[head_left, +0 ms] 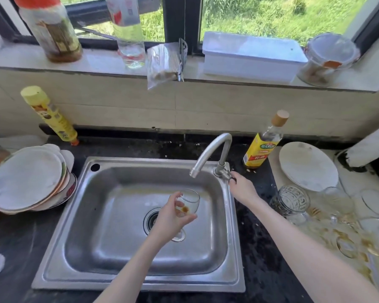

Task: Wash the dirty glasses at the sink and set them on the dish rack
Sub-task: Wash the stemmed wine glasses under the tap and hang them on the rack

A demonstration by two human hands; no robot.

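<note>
Fingers of the left hand (170,217) are gripping a stemmed glass (187,206) (brown dregs inside) over the sink (127,278), below the spout; the right hand (242,185) is closing on the tap (222,171) handle. Rinsing likely needs water running next.

Bright daylight is pouring in through the window (271,16) beyond both hands, washing the sill pale. Soft glare is spreading across the steel sink (123,215) beneath the left hand (169,221), and shadows are staying faint. Straight edges are bowing toward the frame borders, and the glassware (346,235) outside the right hand (243,186) is smearing into blur.
</note>
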